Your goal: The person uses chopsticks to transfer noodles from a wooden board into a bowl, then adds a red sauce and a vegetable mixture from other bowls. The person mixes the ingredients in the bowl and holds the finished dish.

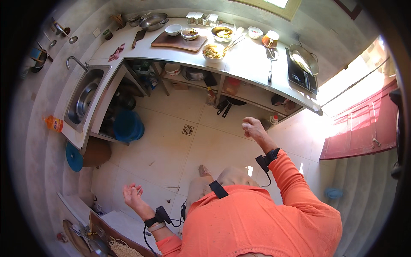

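Across the middle, pale tiled floor [171, 145]; from 10 round to 2 o'clock, a long white counter [265, 55]. At 3 o'clock, out toward the rim, a red door [364, 132]. Between 9 and 10, a steel sink [85, 100]. Between 11 and 12, on the counter, a wooden board [175, 43] bearing two bowls; at 2, a shallow pan [303, 61] on a black hob. At 12, a bowl of food [212, 52], just beside the board.

Between 7 and 8, left hand [133, 195], palm upward, fingers loosely curled and slightly apart, pinching nothing visible. At 3, close to centre, right hand [254, 127] in mid-air, fingers bent, thumb apart; beneath the palm, impossible to tell. Just beyond, also near 3, the nearest thing to that hand: a small red-capped bottle [274, 120], apparently untouched.

Step in hand, judging by stance and free hands: moving about the floor between handlings. For any next grasp, probably needed: a closer approach, then wider fingers before closing.
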`<control>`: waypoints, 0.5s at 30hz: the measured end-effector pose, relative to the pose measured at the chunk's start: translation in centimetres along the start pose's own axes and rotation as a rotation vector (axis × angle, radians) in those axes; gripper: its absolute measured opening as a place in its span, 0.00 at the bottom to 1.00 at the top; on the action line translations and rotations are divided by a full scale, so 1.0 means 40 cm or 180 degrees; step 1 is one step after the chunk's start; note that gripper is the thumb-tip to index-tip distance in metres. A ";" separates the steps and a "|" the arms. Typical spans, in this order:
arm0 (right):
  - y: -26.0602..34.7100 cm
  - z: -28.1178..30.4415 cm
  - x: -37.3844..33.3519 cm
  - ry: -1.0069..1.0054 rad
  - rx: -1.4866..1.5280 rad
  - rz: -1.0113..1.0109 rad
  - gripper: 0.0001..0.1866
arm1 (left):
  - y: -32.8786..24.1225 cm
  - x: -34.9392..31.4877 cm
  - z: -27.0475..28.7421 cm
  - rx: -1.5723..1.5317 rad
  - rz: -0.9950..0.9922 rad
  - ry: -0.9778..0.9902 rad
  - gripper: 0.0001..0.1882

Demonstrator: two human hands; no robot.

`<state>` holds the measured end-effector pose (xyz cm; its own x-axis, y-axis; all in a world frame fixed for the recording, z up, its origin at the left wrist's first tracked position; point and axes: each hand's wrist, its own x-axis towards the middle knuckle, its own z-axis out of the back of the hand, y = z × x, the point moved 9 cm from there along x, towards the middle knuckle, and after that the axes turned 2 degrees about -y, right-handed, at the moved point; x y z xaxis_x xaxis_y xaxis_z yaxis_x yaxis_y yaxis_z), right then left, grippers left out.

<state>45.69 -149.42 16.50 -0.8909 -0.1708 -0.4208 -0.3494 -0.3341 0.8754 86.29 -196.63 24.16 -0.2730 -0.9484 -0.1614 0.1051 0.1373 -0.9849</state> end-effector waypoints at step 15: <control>0.469 0.224 0.815 -0.1052 0.0543 0.0263 0.49 | -0.100 0.153 -0.345 0.0040 0.0100 -0.0503 0.26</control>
<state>7.49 -152.97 21.32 -0.9539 0.1267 -0.2720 -0.2909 -0.1678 0.9419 71.01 -199.05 26.26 -0.1156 -0.9770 -0.1794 0.1234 0.1651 -0.9785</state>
